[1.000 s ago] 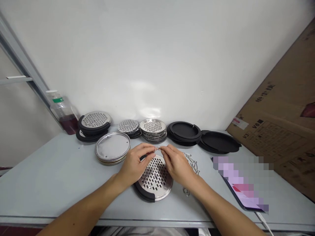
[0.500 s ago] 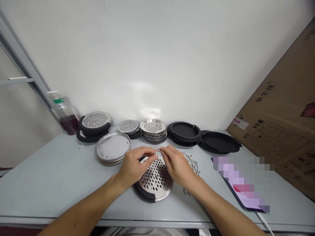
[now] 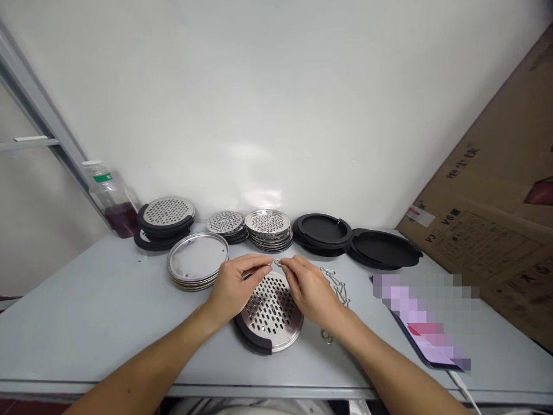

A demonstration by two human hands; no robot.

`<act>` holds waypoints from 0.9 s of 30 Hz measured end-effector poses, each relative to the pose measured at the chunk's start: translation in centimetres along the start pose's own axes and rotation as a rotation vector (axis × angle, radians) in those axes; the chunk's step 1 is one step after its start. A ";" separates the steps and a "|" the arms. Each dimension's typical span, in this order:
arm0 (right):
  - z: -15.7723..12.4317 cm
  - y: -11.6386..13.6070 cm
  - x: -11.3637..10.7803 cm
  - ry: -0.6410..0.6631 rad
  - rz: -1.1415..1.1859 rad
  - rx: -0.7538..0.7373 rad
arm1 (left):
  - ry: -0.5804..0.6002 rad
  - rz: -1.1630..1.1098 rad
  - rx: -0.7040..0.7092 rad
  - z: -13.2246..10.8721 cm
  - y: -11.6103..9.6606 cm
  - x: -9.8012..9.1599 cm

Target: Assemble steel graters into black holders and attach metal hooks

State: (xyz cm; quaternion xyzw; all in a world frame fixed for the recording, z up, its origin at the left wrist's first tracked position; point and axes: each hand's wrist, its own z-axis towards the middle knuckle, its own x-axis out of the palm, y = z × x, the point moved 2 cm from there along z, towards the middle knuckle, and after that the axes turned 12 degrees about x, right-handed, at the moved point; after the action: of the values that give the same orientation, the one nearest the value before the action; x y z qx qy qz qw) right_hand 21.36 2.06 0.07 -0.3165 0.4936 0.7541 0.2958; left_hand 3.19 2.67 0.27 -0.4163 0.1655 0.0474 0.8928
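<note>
Above the far edge of a round metal grater disc [image 3: 274, 314], my two hands meet fingertip to fingertip. My right hand [image 3: 309, 288] is closed, pinching a small metal wire clip [image 3: 277, 262] between thumb and finger. Thumb and fingers of my left hand [image 3: 235, 285] are pressed together just left of the clip; a tiny shiny bit shows at their tips, too small to name. The grater lies flat with a black curved rim piece [image 3: 253, 339] on its lower left edge. Several similar wire clips [image 3: 339, 288] lie right of my right hand.
Left stand stacked plain metal discs [image 3: 197, 257] and black-rimmed graters [image 3: 169, 212]. Behind are two stacks of grater discs [image 3: 225, 223] [image 3: 268, 223], black round trays [image 3: 325, 231] and black rings [image 3: 384, 249]. A bottle [image 3: 116, 210], a phone [image 3: 425, 328] and a cardboard box [image 3: 488, 230] flank them.
The fingers of my left hand have shifted slightly upward and straightened beside the clip. My right hand keeps its pinch almost in the same place. The grater has barely moved.
</note>
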 end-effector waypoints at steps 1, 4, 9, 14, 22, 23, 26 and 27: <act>0.0 0.0 0.0 0.000 -0.008 0.004 | 0.004 -0.054 -0.048 0.0 0.1 0.0; 0.0 -0.1 0.0 0.004 -0.020 0.007 | 0.002 -0.187 -0.159 0.1 0.2 0.0; -0.1 0.0 0.0 0.014 -0.010 -0.006 | -0.010 -0.250 -0.216 0.2 0.6 0.1; -0.1 0.2 0.0 0.029 -0.011 -0.009 | -0.043 -0.307 -0.177 0.1 0.9 0.1; 0.0 0.0 0.1 0.034 0.050 -0.019 | -0.019 -0.126 -0.126 0.3 0.5 0.0; 0.0 0.0 0.1 0.038 0.057 -0.019 | -0.011 -0.091 -0.104 0.2 0.4 0.0; -0.1 0.0 0.2 0.053 0.067 -0.023 | 0.003 -0.045 -0.079 0.1 0.1 0.1; -0.1 0.1 0.2 0.057 0.066 -0.025 | 0.007 -0.054 -0.088 0.1 0.1 0.2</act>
State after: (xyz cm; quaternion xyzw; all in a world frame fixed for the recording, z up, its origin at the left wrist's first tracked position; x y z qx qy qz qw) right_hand 21.23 1.92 -0.07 -0.3248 0.5027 0.7602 0.2527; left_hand 3.38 2.78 0.22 -0.4597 0.1548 0.0289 0.8740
